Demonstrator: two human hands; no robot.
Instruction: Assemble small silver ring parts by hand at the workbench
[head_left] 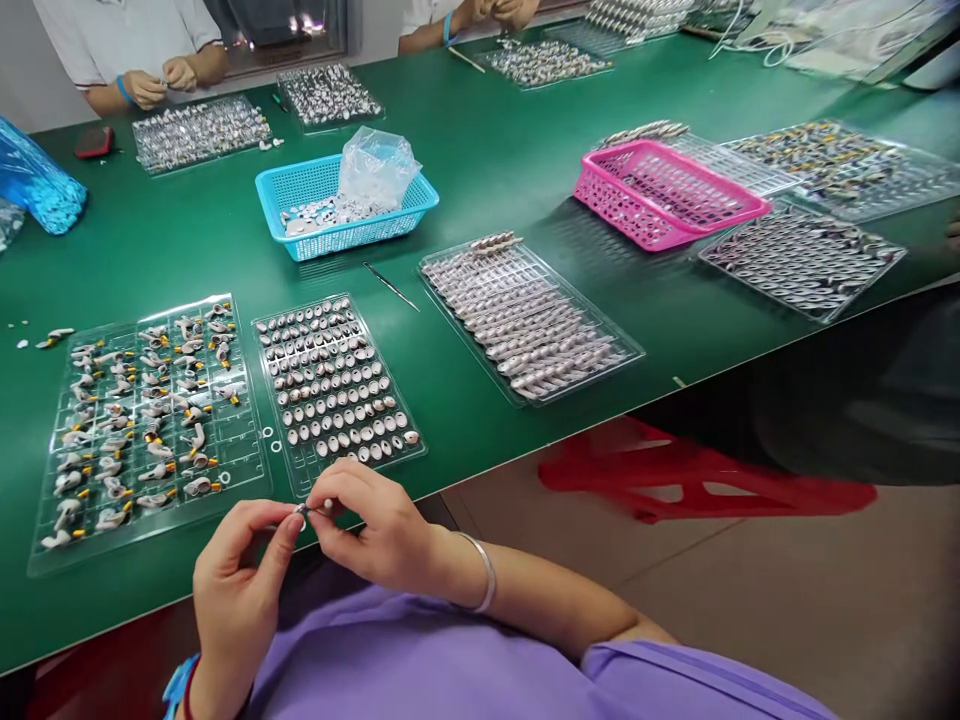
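Observation:
My left hand (244, 565) pinches a small dark-and-white earbud part (302, 511) between thumb and forefinger at the table's front edge. Meeting it there, my right hand (375, 520) is closed with its fingertips at the same part. A small white rounded end (328, 506) shows between the right fingers; whether it belongs to the same part I cannot tell. Just beyond the hands lies a clear tray (416, 447) with rows of white oval earbud shells. Left of it, another clear tray (251, 440) carries earbud pieces with yellow tabs. Small white rings (276, 446) lie between these trays.
Tweezers (391, 287) lie below a blue basket (281, 230) holding white parts and a plastic bag. A tray of white stem pieces (525, 320) is right of centre. Further right are a pink basket (652, 235) and more trays. Two people's hands work across the table.

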